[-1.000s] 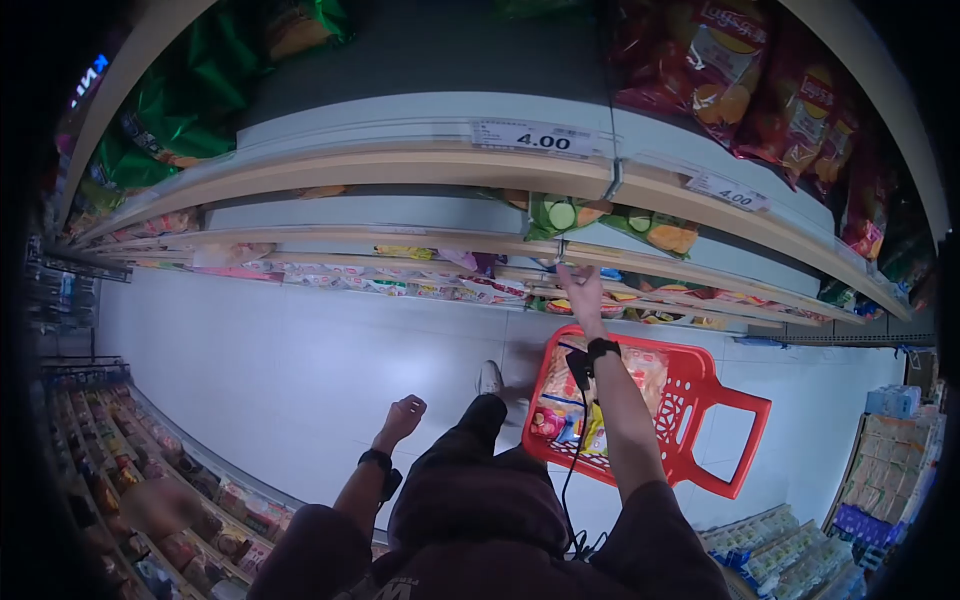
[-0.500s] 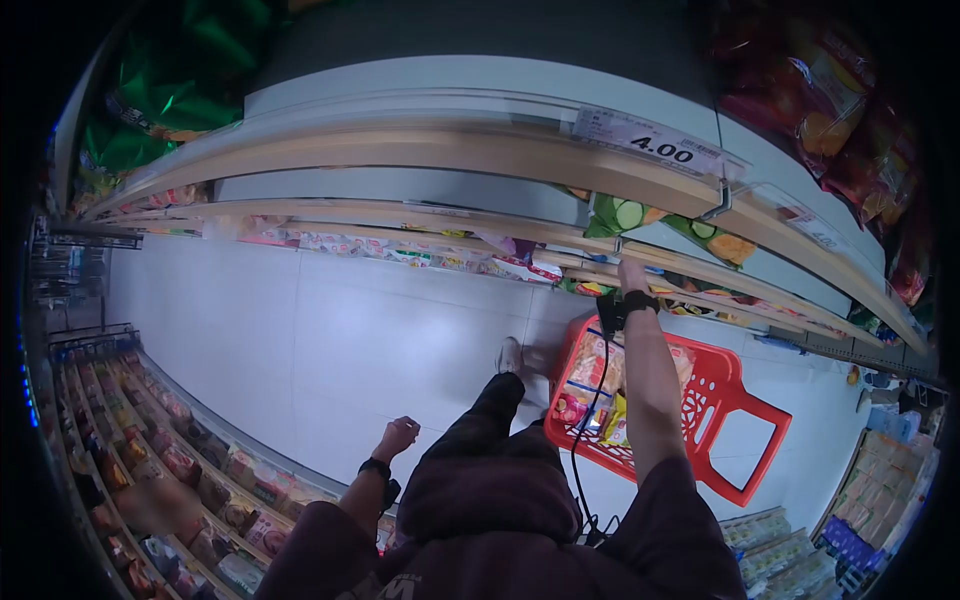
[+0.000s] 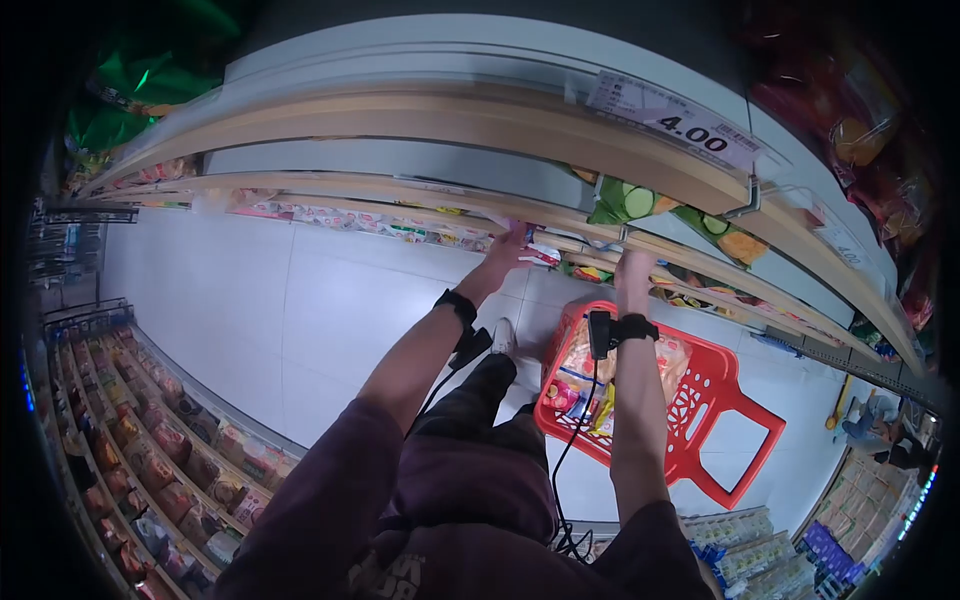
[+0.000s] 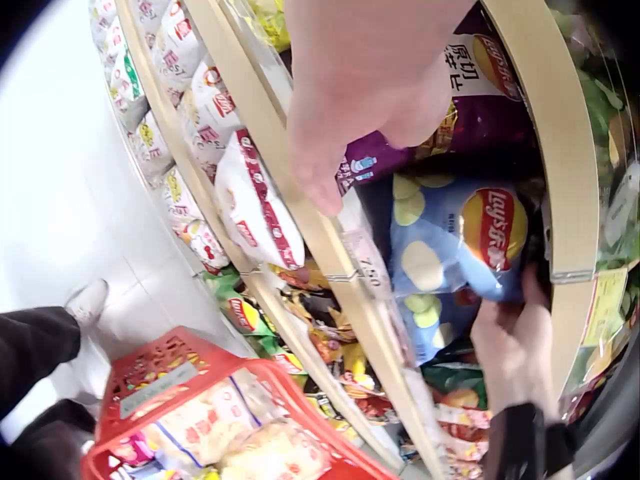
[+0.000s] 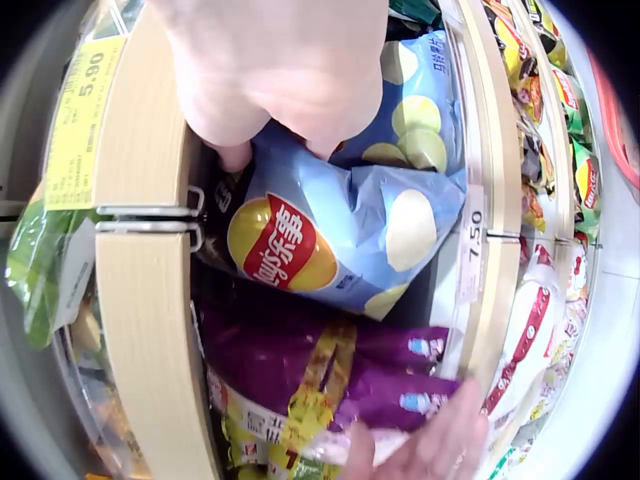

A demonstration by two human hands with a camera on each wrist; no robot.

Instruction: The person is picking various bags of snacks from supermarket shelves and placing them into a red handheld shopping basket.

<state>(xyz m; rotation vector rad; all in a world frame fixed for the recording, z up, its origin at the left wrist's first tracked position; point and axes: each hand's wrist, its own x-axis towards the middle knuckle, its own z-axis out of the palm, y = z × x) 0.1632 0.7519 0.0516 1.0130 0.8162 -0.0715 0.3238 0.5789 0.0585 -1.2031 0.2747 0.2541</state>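
Note:
A blue Lay's chip bag (image 5: 340,215) lies tilted on a lower shelf, and my right hand (image 5: 280,70) pinches its edge between thumb and fingers. In the left wrist view the right hand (image 4: 515,345) is at the bag's end, close to the shelf board. Another blue chip bag (image 5: 425,95) is behind it. My left hand (image 4: 365,85) reaches with fingers extended beside purple chip bags (image 4: 490,125). The right wrist view shows the left hand (image 5: 430,445) at the front of the purple bags. From above, both hands are partly hidden by the shelves.
A red shopping basket (image 3: 735,375) holding snack packs stands on the floor below my right arm. Wooden shelf edges (image 3: 400,110) with price tags (image 3: 680,120) run overhead and in front. Snack racks (image 3: 150,430) line the left, and a cable (image 3: 560,470) hangs by my body.
My left hand has risen from beside my leg to the lower shelf, left of the right hand. The right hand has gone deeper under the shelf edge. The view has shifted.

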